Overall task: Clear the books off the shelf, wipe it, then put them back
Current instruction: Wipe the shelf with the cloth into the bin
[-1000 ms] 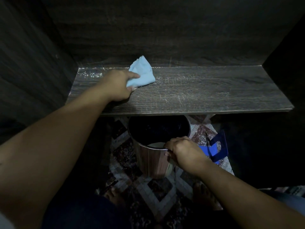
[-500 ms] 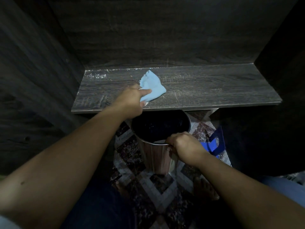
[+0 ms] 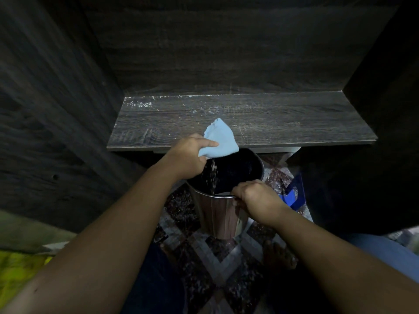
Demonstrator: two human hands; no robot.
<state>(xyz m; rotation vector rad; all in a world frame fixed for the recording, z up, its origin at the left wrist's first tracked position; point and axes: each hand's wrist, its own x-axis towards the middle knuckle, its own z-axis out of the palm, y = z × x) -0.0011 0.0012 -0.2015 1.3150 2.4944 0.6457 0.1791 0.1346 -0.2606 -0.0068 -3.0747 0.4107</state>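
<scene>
Head view: the shelf (image 3: 283, 123) runs with its long axis left to right, its front edge toward the person. It is a flat board of dark grey wood grain, boxed in by panels of the same grain at its back and at both ends. Fine scratches mark its top. White dust (image 3: 140, 103) lies in specks along the shelf's back edge, thickest at its left end.

At the shelf's front edge, left of its middle, the left hand (image 3: 188, 157) grips a cloth (image 3: 221, 141), fingers curled round the bunched lower part and the thumb stretched over it. The cloth is pale blue, soft and crumpled, one corner pointing up toward the shelf's back. Its lower part hangs past the shelf's front edge. Pale crumbs (image 3: 212, 175) fall in a thin stream from under the cloth.

Below the shelf's front edge is a round bin (image 3: 217, 216) with a shiny, metal-looking wall and a dark inside, its mouth under the falling crumbs. The right hand (image 3: 256, 196) holds the bin's near rim, fingers curled over it.

Beneath the shelf lies a floor (image 3: 217, 264) of speckled, diamond-patterned tiles. A bright blue thing (image 3: 292, 196), partly hidden, sits under the shelf's right half, just beside the bin.
</scene>
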